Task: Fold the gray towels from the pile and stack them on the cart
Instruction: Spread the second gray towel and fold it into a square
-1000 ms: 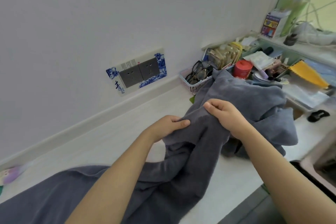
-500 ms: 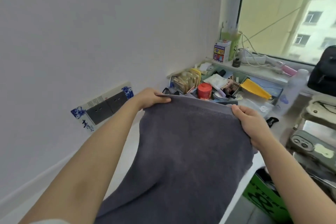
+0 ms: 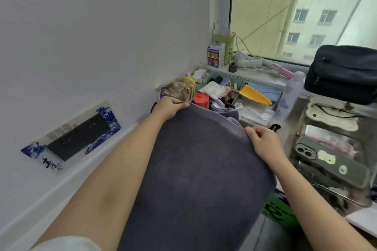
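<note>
A dark gray towel (image 3: 195, 173) hangs spread out in front of me, held up by its top edge. My left hand (image 3: 170, 107) pinches the top left corner. My right hand (image 3: 263, 142) pinches the top right corner, a little lower and nearer to me. More gray towel (image 3: 232, 117) shows bunched just behind the top edge. The lower part of the towel runs out of the bottom of the view. A metal cart (image 3: 334, 144) stands at the right, with a phone (image 3: 330, 161) lying on it.
Behind the towel sit cluttered baskets with a red-lidded jar (image 3: 201, 99) and a yellow item (image 3: 254, 92). A black bag (image 3: 344, 73) rests above the cart by the window sill (image 3: 255, 73). A wall socket plate (image 3: 73, 138) is at the left. A green box (image 3: 279, 212) stands below.
The towel went from a bunched heap on the surface to being lifted and spread between both hands. My view tilted up toward the window, and the right hand has dropped slightly.
</note>
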Demonstrator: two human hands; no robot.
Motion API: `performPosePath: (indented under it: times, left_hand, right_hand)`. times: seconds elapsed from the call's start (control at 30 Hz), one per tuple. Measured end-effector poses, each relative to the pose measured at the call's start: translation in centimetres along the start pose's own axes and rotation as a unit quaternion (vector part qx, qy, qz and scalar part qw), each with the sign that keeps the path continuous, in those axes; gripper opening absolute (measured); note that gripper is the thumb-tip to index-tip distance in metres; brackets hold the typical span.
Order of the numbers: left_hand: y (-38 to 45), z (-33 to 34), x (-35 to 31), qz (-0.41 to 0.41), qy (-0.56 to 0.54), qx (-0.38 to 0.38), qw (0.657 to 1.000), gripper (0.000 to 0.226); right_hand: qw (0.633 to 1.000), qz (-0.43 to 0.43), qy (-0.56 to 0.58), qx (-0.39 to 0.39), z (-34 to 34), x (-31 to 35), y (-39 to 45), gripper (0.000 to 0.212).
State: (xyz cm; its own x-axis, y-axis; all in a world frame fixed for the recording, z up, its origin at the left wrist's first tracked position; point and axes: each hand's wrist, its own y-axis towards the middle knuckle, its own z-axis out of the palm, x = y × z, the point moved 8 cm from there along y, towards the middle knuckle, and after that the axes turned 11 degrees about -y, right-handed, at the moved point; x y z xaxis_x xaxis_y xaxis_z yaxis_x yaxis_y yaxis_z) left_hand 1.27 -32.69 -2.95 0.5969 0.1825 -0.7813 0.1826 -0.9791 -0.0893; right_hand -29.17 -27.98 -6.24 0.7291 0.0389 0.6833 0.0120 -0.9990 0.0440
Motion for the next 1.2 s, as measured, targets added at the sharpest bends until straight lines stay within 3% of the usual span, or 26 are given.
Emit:
performPosePath:
  times: [0.2, 0.33, 0.53, 0.63, 1.1, 1.2]
  left_hand:
    - [-3.2, -2.4, 3.4, -0.026, -0.165, -0.045, 0.985, 0.037]
    - [-8.6, -6.5, 7.5, -0.057, -0.283, -0.114, 0.95, 0.035]
    - [-20.5, -11.5, 12.7, -0.108, -0.505, -0.151, 0.843, 0.044]
    - [-29.4, -15.5, 16.1, -0.104, -0.587, -0.203, 0.777, 0.044]
    - [-68.5, -27.5, 32.4, -0.083, -0.653, -0.44, 0.611, 0.045]
    - [-73.8, -27.2, 36.3, -0.122, -0.63, -0.49, 0.59, 0.052]
  right_hand:
    - [0.992, -0.057, 0.046, 0.105, 3.2, 4.4, -2.8, 0.039]
    - [0.97, -0.092, 0.113, 0.195, 7.4, 10.0, -7.0, 0.042]
    - [0.899, -0.095, 0.274, 0.329, 13.3, 18.3, -16.3, 0.046]
    - [0.851, -0.096, 0.325, 0.4, 16.4, 23.8, -24.1, 0.038]
    - [0.715, -0.118, 0.28, 0.63, 27.5, 36.7, -60.8, 0.032]
    - [0.712, -0.09, 0.251, 0.649, 30.8, 36.2, -65.4, 0.032]
